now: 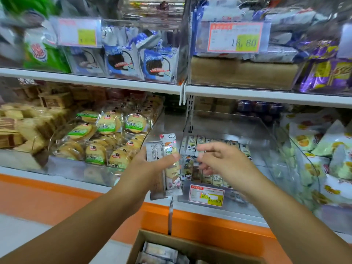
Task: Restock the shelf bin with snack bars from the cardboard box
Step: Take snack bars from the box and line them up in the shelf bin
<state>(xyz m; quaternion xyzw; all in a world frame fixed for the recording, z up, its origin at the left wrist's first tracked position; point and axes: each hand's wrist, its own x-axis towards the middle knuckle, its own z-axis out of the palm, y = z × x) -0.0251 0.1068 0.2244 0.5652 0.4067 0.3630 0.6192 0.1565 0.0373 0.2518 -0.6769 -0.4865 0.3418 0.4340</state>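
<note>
My left hand (152, 164) grips a small bunch of wrapped snack bars (170, 149) upright, just left of the clear shelf bin (266, 141). The bars carry cartoon prints on pale wrappers. My right hand (222, 159) hovers at the bin's front with fingers loosely curled and nothing in it. Inside the bin, a row of snack bars (207, 147) stands on end along the front left. The cardboard box (190, 244) sits below on the floor, with several wrapped bars inside.
A clear bin of round biscuit packs (106, 141) stands to the left, and yellow-white bags (323, 153) to the right. An upper shelf (247, 92) holds more bins. A price tag (206, 195) hangs on the bin's front. An orange base (57, 197) runs below.
</note>
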